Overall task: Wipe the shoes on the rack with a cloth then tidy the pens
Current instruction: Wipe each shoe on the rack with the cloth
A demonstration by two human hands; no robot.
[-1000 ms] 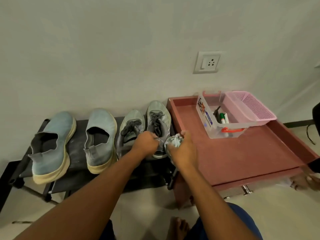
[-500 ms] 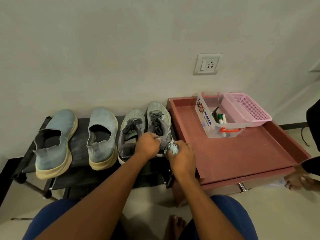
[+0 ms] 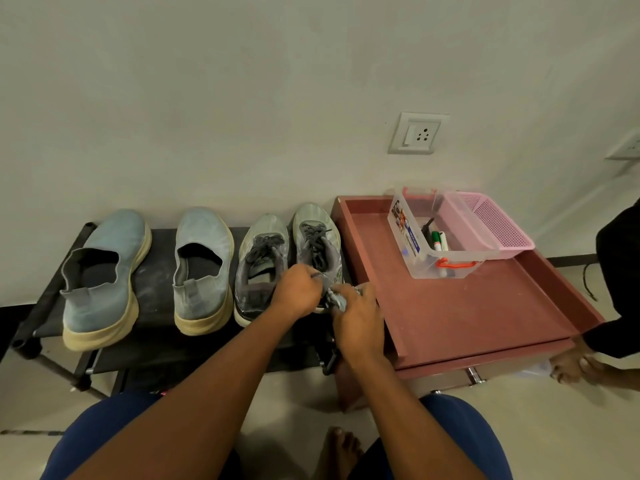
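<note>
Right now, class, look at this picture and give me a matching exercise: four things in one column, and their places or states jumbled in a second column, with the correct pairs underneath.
Column 1
1. slip-on shoes
2. cloth
3. pens
4. pink basket

Column 2
A. inside the clear box
B. at the left end of the rack
C. bunched in the right hand
D. behind the clear box, on the red-brown table

Pairs: 1-B, 2-C, 3-A, 4-D
</note>
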